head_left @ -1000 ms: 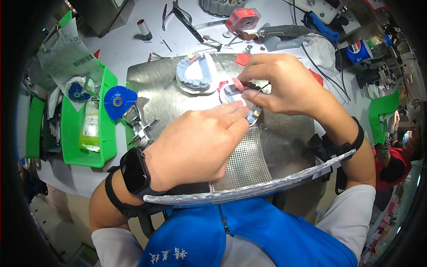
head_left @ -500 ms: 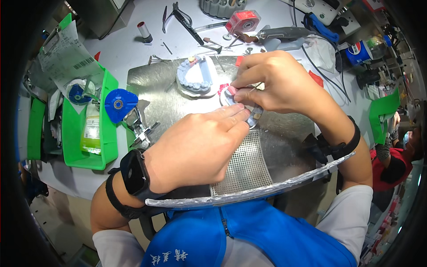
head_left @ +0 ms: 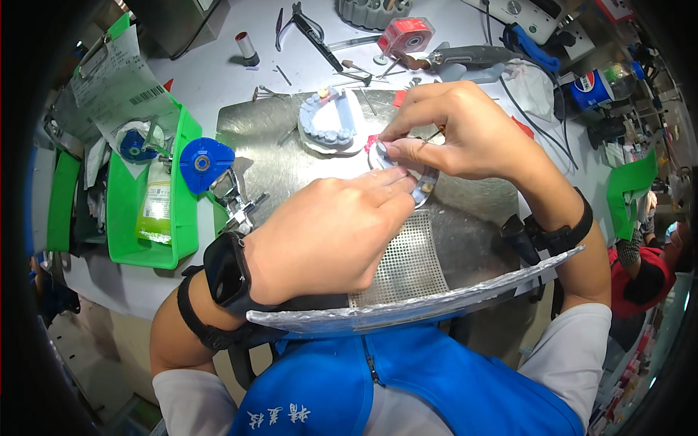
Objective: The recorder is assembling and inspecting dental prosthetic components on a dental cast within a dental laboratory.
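Observation:
My left hand (head_left: 327,236) lies over a horseshoe-shaped dental model (head_left: 422,190), its fingers pressed on the near left side of it. A yellowish tooth shows at the model's right end, and my fingers cover part of the rest. At the model's far left edge, the thumb and forefinger of my right hand (head_left: 454,138) are pinched together beside a small red film piece (head_left: 371,142). What they pinch is too small to make out. A thin brownish-tipped tool crosses behind the thumb. A second grey-blue dental model (head_left: 327,134) on a white base stands upright to the left.
Both models rest on a metal plate (head_left: 254,142) with a perforated sheet (head_left: 400,254) nearer me. A green bin (head_left: 190,218) and a blue-and-metal articulator (head_left: 207,166) stand left. Burs, pliers (head_left: 309,36), a red dispenser (head_left: 406,36) and a handpiece (head_left: 472,54) lie beyond.
My right fingertips have shifted slightly on the model's far left edge; the pink spot seen between them no longer shows. The whole view has moved a little. My left hand keeps its hold.

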The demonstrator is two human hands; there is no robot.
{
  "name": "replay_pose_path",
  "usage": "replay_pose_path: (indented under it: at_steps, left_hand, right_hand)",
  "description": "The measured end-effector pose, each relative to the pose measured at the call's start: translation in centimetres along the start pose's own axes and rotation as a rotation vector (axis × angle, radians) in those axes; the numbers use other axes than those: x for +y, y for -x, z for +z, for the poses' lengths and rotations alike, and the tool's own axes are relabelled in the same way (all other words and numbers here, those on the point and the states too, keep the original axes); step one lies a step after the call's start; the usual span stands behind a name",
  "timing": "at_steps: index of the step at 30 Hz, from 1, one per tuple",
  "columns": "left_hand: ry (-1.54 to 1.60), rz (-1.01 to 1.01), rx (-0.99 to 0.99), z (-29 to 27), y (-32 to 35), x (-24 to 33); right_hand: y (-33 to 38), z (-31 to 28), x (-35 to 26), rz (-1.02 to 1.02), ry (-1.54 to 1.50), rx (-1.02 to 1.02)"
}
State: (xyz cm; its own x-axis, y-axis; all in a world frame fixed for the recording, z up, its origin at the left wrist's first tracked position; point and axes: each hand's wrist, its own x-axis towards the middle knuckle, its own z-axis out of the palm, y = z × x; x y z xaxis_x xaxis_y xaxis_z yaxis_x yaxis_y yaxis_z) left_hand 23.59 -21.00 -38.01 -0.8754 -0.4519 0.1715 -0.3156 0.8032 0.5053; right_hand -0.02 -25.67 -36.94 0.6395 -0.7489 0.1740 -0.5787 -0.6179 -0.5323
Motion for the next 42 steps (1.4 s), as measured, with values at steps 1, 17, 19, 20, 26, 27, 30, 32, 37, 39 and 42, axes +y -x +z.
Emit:
replay_pose_path:
  at_steps: [1, 17, 19, 20, 26, 27, 30, 32, 37, 39, 42]
  left_hand:
    - [0.002, -0.002, -0.001, 0.2, 0.1, 0.0]
    - [-0.011, 0.040, 0.064, 0.5, 0.2, -0.4]
    - [-0.022, 0.048, 0.067, 0.6, 0.2, -0.3]
    - [-0.027, 0.034, 0.055, 0.6, 0.3, -0.3]
    - [0.004, 0.010, 0.012, 0.0, 0.0, -0.3]
    - [0.004, -0.011, -0.035, -0.2, -0.1, -0.2]
    - [0.013, -0.043, -0.075, -0.3, -0.3, 0.0]
    - [0.029, -0.032, -0.048, -0.2, -0.1, -0.2]
    - [0.123, 0.033, 0.158, -0.2, -0.2, -0.6]
    - [0.042, -0.050, 0.388, -0.7, 0.2, -0.9]
    - [0.010, -0.228, 0.388, -1.7, 0.2, -0.9]
  right_hand:
    - [-0.1, 0.0, -0.1, -0.044, 0.081, -0.015]
    - [0.9, -0.5, 0.2, 0.151, -0.090, 0.060]
    - [0.4, -0.8, -0.5, 0.190, -0.045, -0.024]
    - [0.2, -0.8, -0.3, 0.191, -0.047, -0.025]
    - [-0.8, -0.4, -1.7, 0.005, 0.193, -0.035]
    - [-0.8, -0.3, -2.3, 0.033, 0.269, -0.040]
    - [-0.5, 0.4, -3.2, 0.056, 0.366, -0.041]
    - [0.0, 0.6, -3.3, 0.054, 0.373, -0.021]
    - [2.0, -1.0, 0.1, -0.152, 0.137, 0.107]
    - [2.7, -2.7, -1.7, 0.233, -0.015, 0.149]
    - [3.7, -1.0, 0.9, 0.097, -0.030, 0.307]
